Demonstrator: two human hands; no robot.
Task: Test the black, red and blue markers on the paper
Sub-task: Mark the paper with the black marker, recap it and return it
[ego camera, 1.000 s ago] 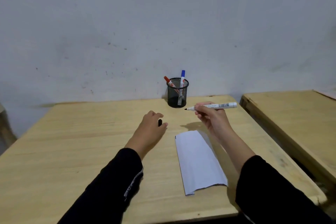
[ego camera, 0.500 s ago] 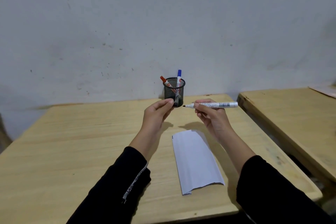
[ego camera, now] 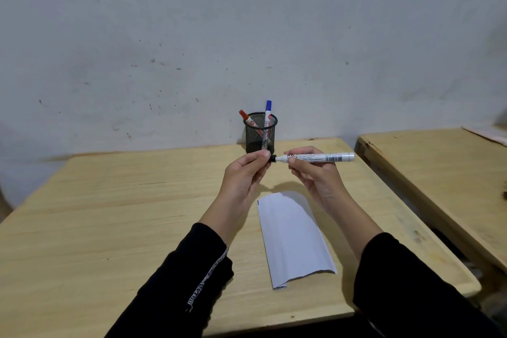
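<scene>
My right hand (ego camera: 315,175) holds the black marker (ego camera: 321,158) level above the table, its white barrel pointing right. My left hand (ego camera: 244,175) pinches the black cap (ego camera: 273,158) at the marker's left tip; cap and tip meet there. Below the hands a white sheet of paper (ego camera: 293,236) lies curled on the wooden table (ego camera: 109,214), with a short dark mark at its top left corner. The red marker (ego camera: 247,118) and the blue marker (ego camera: 267,115) stand capped in the black mesh cup (ego camera: 260,134) near the wall.
A second wooden table (ego camera: 439,173) stands to the right across a narrow gap. A scuffed grey wall (ego camera: 247,35) runs right behind the cup. Both my sleeves are black.
My left hand rose from the table with the cap and brought it onto the tip of the marker in my right hand. The view has shifted slightly.
</scene>
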